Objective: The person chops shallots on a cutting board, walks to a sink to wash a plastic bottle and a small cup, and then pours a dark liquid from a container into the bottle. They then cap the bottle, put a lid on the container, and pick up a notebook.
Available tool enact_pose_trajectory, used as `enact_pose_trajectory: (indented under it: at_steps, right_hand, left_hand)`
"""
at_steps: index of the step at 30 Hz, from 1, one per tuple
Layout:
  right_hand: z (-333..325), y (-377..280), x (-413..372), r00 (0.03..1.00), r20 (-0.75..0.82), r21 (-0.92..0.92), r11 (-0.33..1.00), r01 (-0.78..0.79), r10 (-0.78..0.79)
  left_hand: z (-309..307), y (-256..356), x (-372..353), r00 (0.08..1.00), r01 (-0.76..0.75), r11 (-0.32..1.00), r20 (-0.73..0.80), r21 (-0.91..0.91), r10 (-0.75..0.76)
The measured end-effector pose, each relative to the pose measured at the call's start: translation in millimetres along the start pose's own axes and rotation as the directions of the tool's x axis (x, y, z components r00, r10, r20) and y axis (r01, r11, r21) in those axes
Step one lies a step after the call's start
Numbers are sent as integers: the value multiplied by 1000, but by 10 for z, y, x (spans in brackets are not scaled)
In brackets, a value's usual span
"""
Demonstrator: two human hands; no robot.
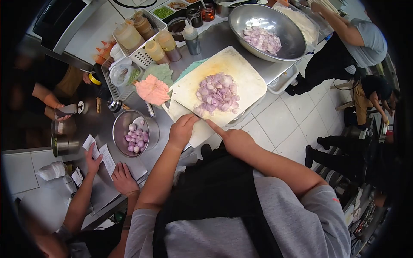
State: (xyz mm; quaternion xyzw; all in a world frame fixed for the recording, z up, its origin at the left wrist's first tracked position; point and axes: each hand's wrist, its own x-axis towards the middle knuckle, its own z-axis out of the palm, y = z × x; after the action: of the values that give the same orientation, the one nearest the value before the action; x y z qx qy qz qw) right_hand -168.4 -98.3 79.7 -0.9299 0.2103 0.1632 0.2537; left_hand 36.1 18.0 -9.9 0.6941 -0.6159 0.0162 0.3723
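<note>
Likely mid-slicing onions [218, 92]: right hand [238, 139] grips knife [187, 108]; left hand [183, 131] curled at blade, contents unclear. Needs fingertip clearance.

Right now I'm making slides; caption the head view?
Left hand and right hand beside sliced shallots on a cutting board.
</note>
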Motion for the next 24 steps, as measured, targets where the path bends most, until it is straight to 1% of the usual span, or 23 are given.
enact_pose_trajectory:
  at_steps: [4,6,10,15,16,18,20,21,22,23,24]
  right_hand:
    - [-13,22,-38,999,38,-19,1000,-23,23]
    - [49,-11,-1,1000,-17,3,1000,-5,5]
    - [-47,-25,-84,1000,-14,-1,1000,-7,7]
    - [-201,-43,-354,998,57,3,1000,-31,31]
    - [-166,-41,-312,998,58,4,1000,-30,30]
    - [-45,-14,-151,1000,12,0,1000,2,-2]
    - [22,-2,-48,1000,-2,-8,1000,1,-1]
    - [26,0,-13,1000,-15,-16,1000,2,-2]
    - [-38,-30,-81,1000,-17,-14,1000,1,-2]
    - [-151,-51,-212,1000,26,-16,1000,-15,15]
    - [-217,-63,-281,997,71,-21,999,-28,30]
  left_hand:
    - [37,-10,16,1000,4,1000,-11,-1,-4]
    - [22,-13,4,1000,-2,1000,-2,12,2]
    - [18,-14,-2,1000,7,1000,-8,9,-7]
    - [8,-15,-13,1000,2,999,8,40,-2]
    - [10,-14,-14,1000,12,1000,2,14,-12]
    - [10,-3,-3,1000,19,1000,-5,-12,-19]
    - [-6,13,9,1000,16,1000,3,-26,-16]
    - [-10,4,16,1000,13,1000,1,-23,-13]
    - [-12,-6,-1,1000,-6,1000,8,24,6]
    - [-1,-14,-10,1000,-23,997,11,69,22]
    - [3,-15,-4,1000,-18,998,8,68,17]
